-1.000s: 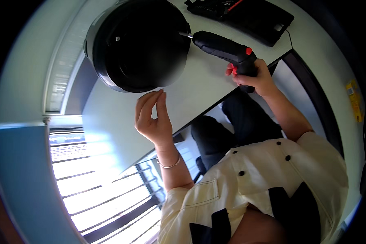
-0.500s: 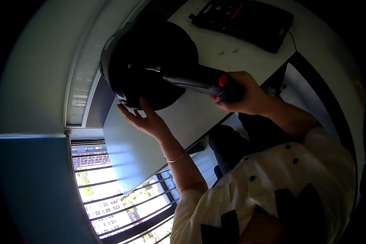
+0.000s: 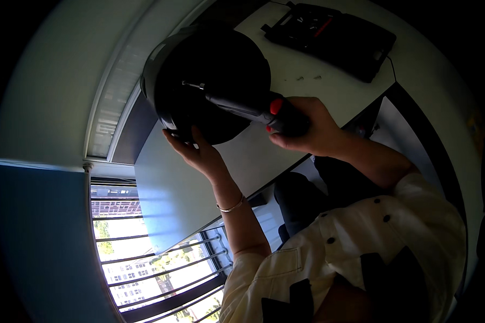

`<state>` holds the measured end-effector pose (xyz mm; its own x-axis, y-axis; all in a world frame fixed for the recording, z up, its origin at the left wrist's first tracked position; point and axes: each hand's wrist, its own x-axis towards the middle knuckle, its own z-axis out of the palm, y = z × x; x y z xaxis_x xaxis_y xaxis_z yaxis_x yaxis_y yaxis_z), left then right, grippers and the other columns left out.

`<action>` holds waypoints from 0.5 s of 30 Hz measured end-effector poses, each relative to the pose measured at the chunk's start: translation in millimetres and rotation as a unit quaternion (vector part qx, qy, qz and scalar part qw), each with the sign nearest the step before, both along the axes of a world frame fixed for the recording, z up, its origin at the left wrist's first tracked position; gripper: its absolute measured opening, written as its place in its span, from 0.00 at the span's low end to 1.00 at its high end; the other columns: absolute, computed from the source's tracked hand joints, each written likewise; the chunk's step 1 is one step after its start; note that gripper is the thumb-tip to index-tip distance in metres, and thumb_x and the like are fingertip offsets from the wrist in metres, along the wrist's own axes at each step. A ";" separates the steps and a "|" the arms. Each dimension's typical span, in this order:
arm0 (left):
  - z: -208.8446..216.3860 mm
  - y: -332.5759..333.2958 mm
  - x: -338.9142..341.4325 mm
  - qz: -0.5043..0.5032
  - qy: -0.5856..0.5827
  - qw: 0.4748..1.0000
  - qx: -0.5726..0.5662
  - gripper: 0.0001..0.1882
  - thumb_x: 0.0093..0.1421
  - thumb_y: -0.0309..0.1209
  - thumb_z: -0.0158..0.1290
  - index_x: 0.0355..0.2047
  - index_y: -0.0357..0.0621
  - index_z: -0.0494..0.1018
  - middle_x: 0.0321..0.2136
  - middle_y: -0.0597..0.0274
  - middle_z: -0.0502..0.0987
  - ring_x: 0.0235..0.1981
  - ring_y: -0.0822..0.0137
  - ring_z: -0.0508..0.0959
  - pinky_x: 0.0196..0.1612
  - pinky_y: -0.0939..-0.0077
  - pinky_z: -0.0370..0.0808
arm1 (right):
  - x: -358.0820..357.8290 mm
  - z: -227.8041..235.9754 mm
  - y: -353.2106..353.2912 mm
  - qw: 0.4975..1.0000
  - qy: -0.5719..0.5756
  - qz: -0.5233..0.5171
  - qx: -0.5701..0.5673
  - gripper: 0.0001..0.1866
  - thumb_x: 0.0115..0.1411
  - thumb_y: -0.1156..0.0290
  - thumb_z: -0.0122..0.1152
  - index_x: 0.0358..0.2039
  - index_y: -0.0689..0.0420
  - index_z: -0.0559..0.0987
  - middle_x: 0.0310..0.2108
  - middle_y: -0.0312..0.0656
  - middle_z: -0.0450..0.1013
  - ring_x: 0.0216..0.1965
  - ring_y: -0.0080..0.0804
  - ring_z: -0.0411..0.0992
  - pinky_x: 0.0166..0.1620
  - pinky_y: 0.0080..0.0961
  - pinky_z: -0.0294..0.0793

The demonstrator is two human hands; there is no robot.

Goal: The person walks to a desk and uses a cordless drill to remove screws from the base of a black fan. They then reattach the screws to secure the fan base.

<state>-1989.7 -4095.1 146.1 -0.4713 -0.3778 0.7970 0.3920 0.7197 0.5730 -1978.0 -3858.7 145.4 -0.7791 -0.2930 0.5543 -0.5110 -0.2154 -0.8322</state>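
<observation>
A large, round, black hollow object [image 3: 226,59] with a glossy rim stands on the table at the far left; its inner details are lost in the dark. My right hand [image 3: 318,126] is wrapped round the grip of a black and red electric screwdriver [image 3: 234,107]. The metal bit points left into the round object, and its tip meets a small shiny screw head [image 3: 185,83] there. With thumb and fingers, my left hand [image 3: 202,156] grips the near lower rim of the round object.
Loose screws [image 3: 300,78] lie on the pale tabletop [image 3: 186,183], right of the round object. Farther back sits a black tool case [image 3: 355,48], open, with bits in it. A barred window [image 3: 161,269] is at the lower left, beside a blue wall panel [image 3: 43,237].
The screwdriver has moved left and slightly up, bringing its bit from just short of the screw onto it. My left hand's fingers have closed in on the rim. The whole view has shifted slightly.
</observation>
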 end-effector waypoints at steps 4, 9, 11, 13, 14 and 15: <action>0.0 -0.8 1.0 -0.012 0.004 1.000 0.012 0.32 0.59 0.26 0.50 0.61 0.40 0.50 0.49 0.48 0.65 0.47 0.60 0.70 0.45 0.70 0.71 | 1.2 2.9 -1.4 1.000 -0.009 0.003 0.000 0.11 0.43 0.74 0.66 0.28 0.59 0.74 0.22 0.36 0.72 0.23 0.21 0.70 0.28 0.19 0.69; 0.3 -2.1 0.7 -0.028 0.011 0.999 0.009 0.32 0.59 0.25 0.50 0.61 0.40 0.50 0.50 0.49 0.65 0.47 0.60 0.70 0.45 0.70 0.72 | 2.8 5.9 -0.5 1.000 0.004 -0.005 0.005 0.11 0.43 0.74 0.66 0.28 0.59 0.74 0.21 0.36 0.71 0.23 0.21 0.69 0.27 0.19 0.69; -0.4 -2.1 1.0 -0.036 0.017 0.999 0.012 0.32 0.59 0.25 0.50 0.61 0.41 0.50 0.49 0.49 0.65 0.47 0.60 0.70 0.45 0.70 0.72 | 3.4 6.1 -0.5 1.000 0.006 -0.007 0.014 0.11 0.43 0.73 0.66 0.29 0.60 0.75 0.22 0.37 0.71 0.23 0.22 0.70 0.28 0.20 0.69; 0.5 -0.5 1.4 -0.041 0.019 0.999 0.019 0.31 0.59 0.25 0.49 0.61 0.41 0.50 0.49 0.49 0.65 0.46 0.60 0.71 0.44 0.71 0.72 | 4.4 6.4 0.9 1.000 0.002 -0.004 0.030 0.12 0.44 0.72 0.65 0.31 0.61 0.76 0.22 0.38 0.72 0.24 0.24 0.71 0.29 0.22 0.71; 1.6 1.0 2.0 -0.032 0.012 0.999 0.019 0.31 0.59 0.25 0.49 0.61 0.41 0.50 0.49 0.49 0.66 0.46 0.61 0.71 0.44 0.71 0.72 | 4.7 6.7 1.2 1.000 0.003 -0.007 0.030 0.12 0.44 0.72 0.65 0.31 0.61 0.76 0.22 0.38 0.72 0.24 0.24 0.71 0.28 0.21 0.70; 2.9 2.7 2.6 -0.024 0.004 1.000 0.019 0.31 0.59 0.25 0.49 0.61 0.41 0.50 0.48 0.49 0.66 0.45 0.61 0.71 0.44 0.71 0.72 | 4.9 7.1 1.4 0.999 0.004 -0.009 0.030 0.13 0.44 0.72 0.65 0.32 0.61 0.76 0.22 0.38 0.72 0.24 0.24 0.71 0.28 0.21 0.70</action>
